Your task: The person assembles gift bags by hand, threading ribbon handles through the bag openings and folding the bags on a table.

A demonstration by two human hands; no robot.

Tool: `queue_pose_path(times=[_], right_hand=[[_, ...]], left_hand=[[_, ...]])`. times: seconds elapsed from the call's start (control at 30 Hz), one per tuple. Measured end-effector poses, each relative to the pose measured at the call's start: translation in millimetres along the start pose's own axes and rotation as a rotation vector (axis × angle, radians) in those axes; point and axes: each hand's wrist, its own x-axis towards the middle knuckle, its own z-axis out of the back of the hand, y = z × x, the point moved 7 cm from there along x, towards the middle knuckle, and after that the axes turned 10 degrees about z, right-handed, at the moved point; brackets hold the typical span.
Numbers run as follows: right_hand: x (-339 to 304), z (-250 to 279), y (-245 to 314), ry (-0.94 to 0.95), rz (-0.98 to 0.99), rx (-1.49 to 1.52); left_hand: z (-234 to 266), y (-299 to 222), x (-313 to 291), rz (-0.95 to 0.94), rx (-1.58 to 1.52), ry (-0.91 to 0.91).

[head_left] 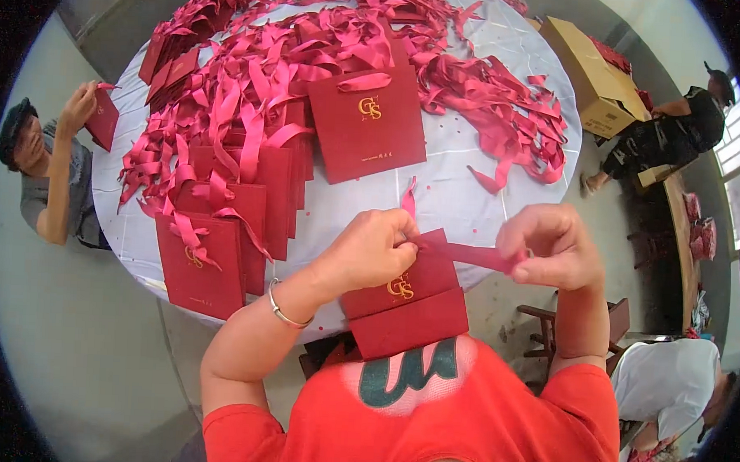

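Observation:
A dark red paper gift bag (pixel 407 323) with gold print lies flat against my chest at the table's near edge. My left hand (pixel 370 260) is closed at the bag's top edge, pinching a red ribbon (pixel 476 255) there. A short ribbon end stands up beyond my left fingers. From that spot the ribbon runs taut to my right hand (pixel 555 247), which grips its other part between thumb and fingers. What exactly lies under the left fingertips is hidden. Just beyond my hands lies another red gift bag (pixel 370 132) with a ribbon handle.
Stacked red bags (pixel 199 265) with ribbons line the left of the round white-clothed table (pixel 462 198). A loose ribbon heap (pixel 507 113) lies at right. One person (pixel 46 167) holds a bag at far left; others sit at right near a cardboard box (pixel 591 80) and a stool (pixel 547 325).

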Motion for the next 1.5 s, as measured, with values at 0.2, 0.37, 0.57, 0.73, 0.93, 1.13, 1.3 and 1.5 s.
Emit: queue_pose_path(times=[0.2, 0.37, 0.57, 0.73, 0.93, 1.13, 1.3, 1.5], right_hand=[[-0.3, -5.4, -4.5, 0.120, 0.262, 0.650], [-5.2, -1.4, -17.9, -0.049, 0.310, 0.576], [2.1, 5.5, -21.5, -0.219, 0.449, 0.384], [21.8, 0.8, 9.1, -0.378, 0.635, 0.201], [37.2, -29.5, -31.1, -0.162, -0.012, -0.349], [30.1, -35.5, -71.0, -0.056, -0.001, -0.471], [29.9, -30.4, -66.7, -0.112, -0.033, -0.408], [22.9, -23.6, -56.0, -0.115, 0.074, -0.526]], left_hand=[[1.3, -8.7, -1.1, 0.014, 0.063, -0.017], [2.9, -10.3, -3.8, 0.005, 0.081, -0.022], [1.6, -8.1, -0.5, -0.015, 0.107, -0.032], [4.6, -16.7, -5.0, -0.063, 0.147, -0.069], [13.0, -26.1, -12.6, -0.153, 0.124, -0.080], [15.1, -18.9, -11.7, -0.032, -0.001, -0.052], [30.1, -41.5, -20.7, -0.250, 0.311, -0.099], [43.8, -49.6, -28.1, -0.196, 0.339, 0.018]])
